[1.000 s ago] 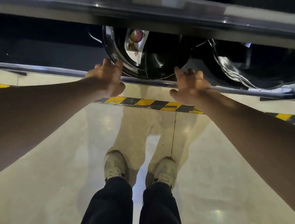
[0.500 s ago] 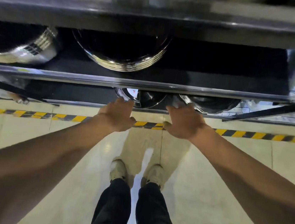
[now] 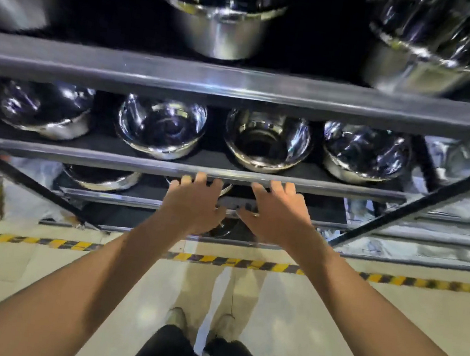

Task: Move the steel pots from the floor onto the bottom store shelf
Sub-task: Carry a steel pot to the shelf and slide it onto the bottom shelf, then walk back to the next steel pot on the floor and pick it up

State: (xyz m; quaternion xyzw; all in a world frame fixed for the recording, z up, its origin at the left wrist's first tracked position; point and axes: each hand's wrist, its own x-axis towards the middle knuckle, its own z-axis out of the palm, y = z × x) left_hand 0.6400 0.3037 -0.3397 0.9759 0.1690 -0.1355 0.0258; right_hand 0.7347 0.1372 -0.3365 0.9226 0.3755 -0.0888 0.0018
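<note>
Left hand (image 3: 193, 202) and right hand (image 3: 278, 212), fingers spread and holding nothing, hover before the bottom shelf (image 3: 144, 230). A pot (image 3: 222, 226) sits there, just behind them. Best slid fully behind the shelf edge.

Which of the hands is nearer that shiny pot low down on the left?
Left. The left hand is just right of the pot; the right hand lies farther right.

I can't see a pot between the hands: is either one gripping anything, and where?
Nothing is held. The left hand and right hand are both spread with straight fingers in front of the lower shelves, with no pot in either.
</note>
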